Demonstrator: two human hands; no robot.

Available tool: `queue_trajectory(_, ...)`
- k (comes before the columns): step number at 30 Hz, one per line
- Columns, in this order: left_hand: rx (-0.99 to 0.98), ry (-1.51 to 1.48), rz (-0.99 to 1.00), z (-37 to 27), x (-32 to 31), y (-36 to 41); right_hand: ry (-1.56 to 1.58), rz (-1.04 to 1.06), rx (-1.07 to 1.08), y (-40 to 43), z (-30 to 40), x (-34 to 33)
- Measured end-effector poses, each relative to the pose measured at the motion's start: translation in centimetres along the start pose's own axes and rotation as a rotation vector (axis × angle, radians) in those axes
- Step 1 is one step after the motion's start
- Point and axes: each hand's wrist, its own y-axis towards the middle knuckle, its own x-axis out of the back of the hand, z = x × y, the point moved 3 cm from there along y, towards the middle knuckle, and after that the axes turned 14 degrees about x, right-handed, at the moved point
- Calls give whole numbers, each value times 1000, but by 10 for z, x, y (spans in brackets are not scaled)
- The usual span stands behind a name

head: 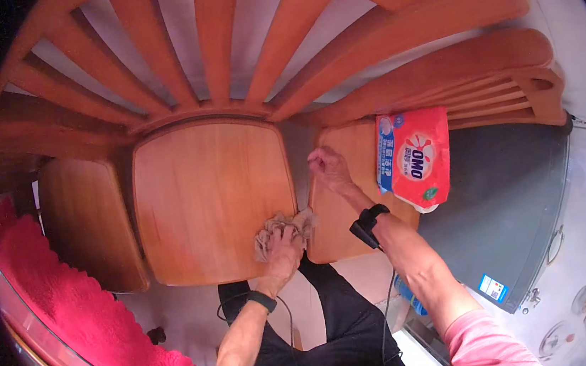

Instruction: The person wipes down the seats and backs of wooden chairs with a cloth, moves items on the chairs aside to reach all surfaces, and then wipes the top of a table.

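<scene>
My left hand [283, 253] presses a crumpled beige cloth [271, 228] onto the front right corner of the wooden seat [209, 202] of the middle chair. Part of the cloth reaches over the gap towards the seat on the right. Above that right-hand wooden seat [344, 236], my right hand [330, 168] is raised with its fingers curled and no object visible in it. A red OMO detergent bag [424, 153] lies on the same seat, right of my right hand.
Slatted wooden chair backs [222, 40] rise behind the seats. Another wooden seat [88, 220] stands at left, beside a fluffy pink-red cover [74, 292]. A dark grey appliance-like surface [498, 199] bearing a label is at right. A thin cable [391, 301] hangs near my legs.
</scene>
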Motion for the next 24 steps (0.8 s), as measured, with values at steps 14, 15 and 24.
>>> queue_trajectory(14,-29,152,-237,-11,36,126,-53,48,-134,-3,5,-6)
queue_trajectory(15,48,-3,-218,-8,10,108,-63,75,-102,0,14,-9)
queue_trajectory(24,-28,-517,-114,45,73,68,-61,39,-14,-2,-3,-10)
